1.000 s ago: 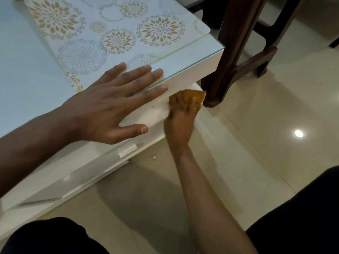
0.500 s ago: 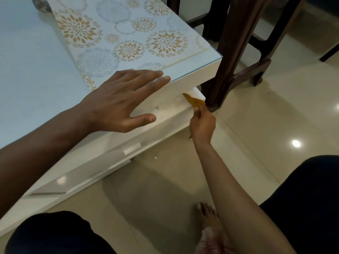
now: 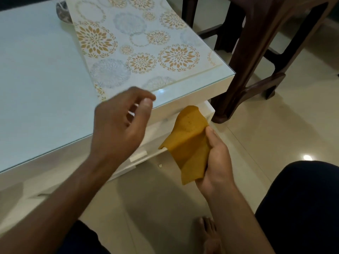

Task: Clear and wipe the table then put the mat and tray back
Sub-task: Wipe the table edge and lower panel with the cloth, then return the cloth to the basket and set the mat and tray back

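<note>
A white low table (image 3: 36,85) with a glass top fills the left of the head view. A mat (image 3: 139,46) patterned with gold and grey flowers lies along its right end, its far part curling upward. My right hand (image 3: 214,162) holds an orange-yellow cloth (image 3: 189,143) palm-up, below the table's near right corner. My left hand (image 3: 121,125) hovers over the table's front edge, fingers loosely curled, holding nothing. No tray is in view.
A dark wooden chair (image 3: 256,52) stands on the tiled floor right beside the table's right corner. A mottled grey object (image 3: 63,12) sits at the mat's far left edge. A small white scrap (image 3: 160,165) lies on the floor. My bare foot (image 3: 211,233) shows below.
My right hand has drawn the cloth out from the table's lower shelf and turned palm-up with it. My left hand has lifted off the table's edge and its fingers have curled.
</note>
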